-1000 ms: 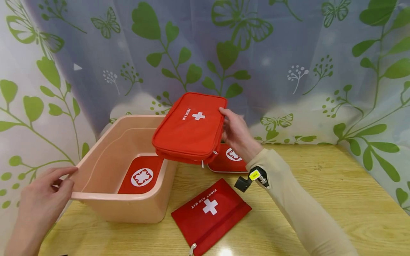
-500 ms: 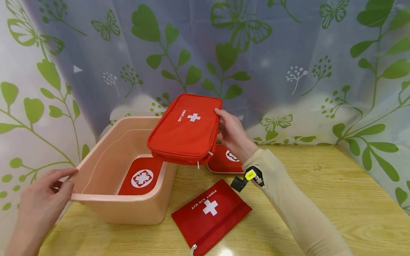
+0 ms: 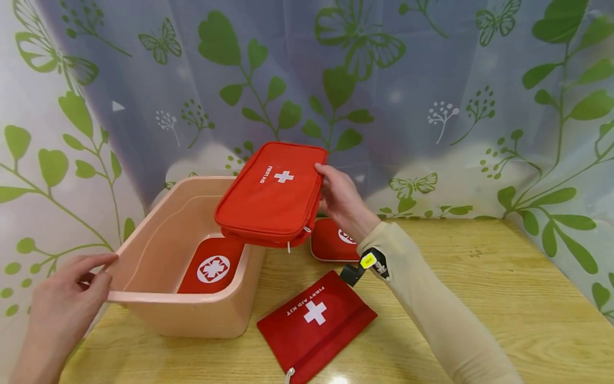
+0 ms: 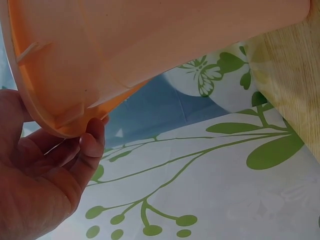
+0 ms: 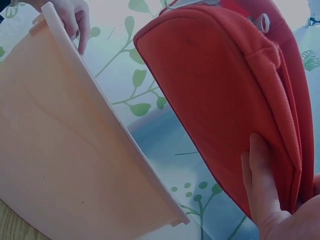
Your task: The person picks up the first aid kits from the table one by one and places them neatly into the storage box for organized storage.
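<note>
A red first aid bag [image 3: 273, 200] with a white cross is held in the air by my right hand [image 3: 342, 197], thumb on top and fingers underneath. Its near left part hangs over the right rim of a peach plastic basin [image 3: 182, 297]. At the basin's left corner, my left hand [image 3: 72, 293] pinches the rim; the left wrist view shows fingers [image 4: 92, 142] curled at the rim's edge. Inside the basin lies a red case [image 3: 201, 269] with a white round emblem. From below, the right wrist view shows the bag's underside [image 5: 200, 100] and its zipper pull.
On the wooden table [image 3: 503, 298], a flat red first aid kit pouch [image 3: 316, 325] lies in front, right of the basin. Behind it, a red case [image 3: 331, 242] is partly hidden by my right arm and the bag. A leaf-printed curtain [image 3: 408, 106] hangs behind.
My right hand has moved a little to the left with the first aid bag, bringing it further over the basin. The left hand stays on the rim.
</note>
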### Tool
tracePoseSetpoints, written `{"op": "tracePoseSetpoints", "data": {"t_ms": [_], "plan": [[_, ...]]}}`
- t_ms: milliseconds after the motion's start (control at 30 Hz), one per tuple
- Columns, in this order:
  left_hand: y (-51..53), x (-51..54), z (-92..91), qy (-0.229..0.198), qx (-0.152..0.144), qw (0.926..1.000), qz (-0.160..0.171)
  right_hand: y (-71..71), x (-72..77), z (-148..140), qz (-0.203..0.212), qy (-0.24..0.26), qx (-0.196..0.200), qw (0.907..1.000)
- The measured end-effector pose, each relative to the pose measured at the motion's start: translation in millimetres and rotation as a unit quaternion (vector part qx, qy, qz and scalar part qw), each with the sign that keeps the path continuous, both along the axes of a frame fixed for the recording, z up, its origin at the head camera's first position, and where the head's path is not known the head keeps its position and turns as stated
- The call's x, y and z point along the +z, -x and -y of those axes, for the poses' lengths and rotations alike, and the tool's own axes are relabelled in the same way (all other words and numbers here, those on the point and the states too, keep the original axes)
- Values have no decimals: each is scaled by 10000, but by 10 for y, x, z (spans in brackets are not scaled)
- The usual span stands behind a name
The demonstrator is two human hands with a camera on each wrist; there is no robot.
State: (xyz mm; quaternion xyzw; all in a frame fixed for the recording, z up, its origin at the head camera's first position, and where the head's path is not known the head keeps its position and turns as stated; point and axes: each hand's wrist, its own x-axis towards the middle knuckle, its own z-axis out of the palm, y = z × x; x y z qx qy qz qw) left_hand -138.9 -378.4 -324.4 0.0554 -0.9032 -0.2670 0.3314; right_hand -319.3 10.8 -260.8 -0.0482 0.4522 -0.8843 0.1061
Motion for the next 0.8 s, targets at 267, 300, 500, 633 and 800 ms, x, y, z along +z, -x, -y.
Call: {"op": "tracePoseSetpoints", "data": {"t_ms": [267,300,500,633,800], "plan": [[8,-13,3,-40,8,10000,-62,22,-19,53,-75,-56,58,9999],[9,-13,5,-45,11,10000,-56,26,-21,59,-90,-41,73,9999],[10,-17,-1,-42,-11,9999,-91,54,-38,93,-152,15,108,9998],[6,-18,-5,-5,-5,9999,-100,63,-42,116,-184,-49,106,9998],[6,-18,-4,3,-34,9999,-109,68,-32,149,-221,-159,69,9996]]}}
